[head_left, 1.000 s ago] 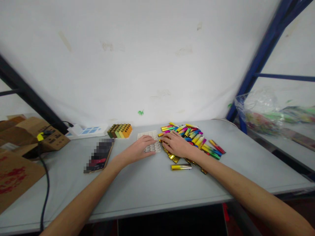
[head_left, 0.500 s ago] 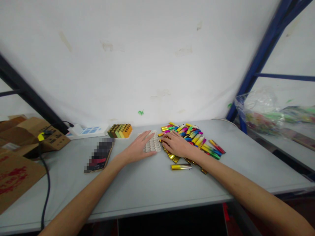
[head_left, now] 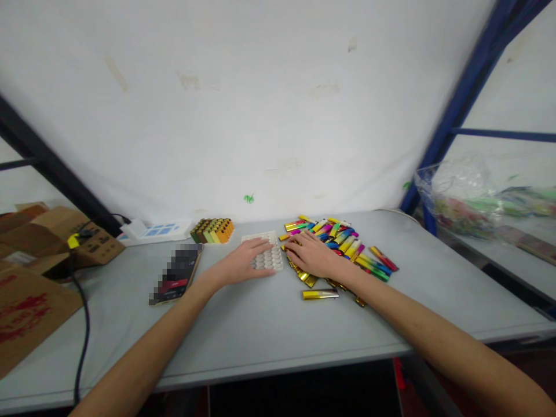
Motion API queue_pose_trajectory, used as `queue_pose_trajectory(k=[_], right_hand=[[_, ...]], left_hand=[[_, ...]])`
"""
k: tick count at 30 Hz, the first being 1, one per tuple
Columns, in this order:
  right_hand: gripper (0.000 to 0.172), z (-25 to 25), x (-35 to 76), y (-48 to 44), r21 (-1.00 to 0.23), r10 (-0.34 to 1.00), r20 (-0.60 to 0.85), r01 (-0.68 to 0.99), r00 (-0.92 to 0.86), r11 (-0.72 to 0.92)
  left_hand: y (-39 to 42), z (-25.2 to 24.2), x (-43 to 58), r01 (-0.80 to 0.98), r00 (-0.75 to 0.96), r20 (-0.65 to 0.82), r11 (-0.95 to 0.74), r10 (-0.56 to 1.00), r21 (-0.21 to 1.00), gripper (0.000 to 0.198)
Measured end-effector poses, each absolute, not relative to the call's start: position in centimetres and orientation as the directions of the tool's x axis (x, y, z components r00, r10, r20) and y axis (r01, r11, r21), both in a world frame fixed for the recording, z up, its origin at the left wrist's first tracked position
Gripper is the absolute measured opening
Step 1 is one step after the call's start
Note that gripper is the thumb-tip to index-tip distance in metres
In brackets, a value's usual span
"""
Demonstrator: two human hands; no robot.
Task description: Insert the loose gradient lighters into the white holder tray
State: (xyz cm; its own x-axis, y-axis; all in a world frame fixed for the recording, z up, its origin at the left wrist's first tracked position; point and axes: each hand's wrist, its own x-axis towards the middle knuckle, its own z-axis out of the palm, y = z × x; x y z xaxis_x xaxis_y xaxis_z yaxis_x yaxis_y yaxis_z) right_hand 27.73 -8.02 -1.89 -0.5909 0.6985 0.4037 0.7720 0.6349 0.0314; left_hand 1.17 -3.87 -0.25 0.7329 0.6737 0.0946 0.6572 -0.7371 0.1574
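A white tray (head_left: 270, 256) with rows of empty round sockets lies on the grey table (head_left: 260, 324). My left hand (head_left: 241, 263) rests on the tray's left part, fingers stretched over it. To the right is a heap of several shiny coloured lighters (head_left: 347, 243). My right hand (head_left: 310, 255) lies palm down on the heap's left edge, fingers curled over gold lighters; what they grip is hidden. One gold lighter (head_left: 320, 295) lies alone in front of the heap.
A filled block of green, yellow and orange lighters (head_left: 212, 230) stands behind the tray. A phone (head_left: 176, 273) lies left of it. Cardboard boxes (head_left: 47, 237), a black cable (head_left: 82, 336) and a power strip (head_left: 150, 230) sit at left. A plastic bag (head_left: 469, 197) lies beyond the blue frame (head_left: 460, 104).
My left hand slid a little over the tray, fingers spreading and then drawing back. My right hand stayed on the lighter heap.
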Motion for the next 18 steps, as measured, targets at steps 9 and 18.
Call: queue_pose_trajectory(k=[9,18], right_hand=[[0.036,-1.7,27.7,-8.1,0.02,0.703,0.389,0.768,-0.596,0.64],[0.037,-1.56,27.61,-8.36,-0.017,0.707,0.389,0.763,-0.59,0.646]], left_hand=[[-4.01,-0.09,1.24,0.653,0.741,0.057,-0.738,0.669,0.17,0.083],[-4.17,0.08,1.26,0.637,0.747,0.085,-0.747,0.659,0.191,0.081]])
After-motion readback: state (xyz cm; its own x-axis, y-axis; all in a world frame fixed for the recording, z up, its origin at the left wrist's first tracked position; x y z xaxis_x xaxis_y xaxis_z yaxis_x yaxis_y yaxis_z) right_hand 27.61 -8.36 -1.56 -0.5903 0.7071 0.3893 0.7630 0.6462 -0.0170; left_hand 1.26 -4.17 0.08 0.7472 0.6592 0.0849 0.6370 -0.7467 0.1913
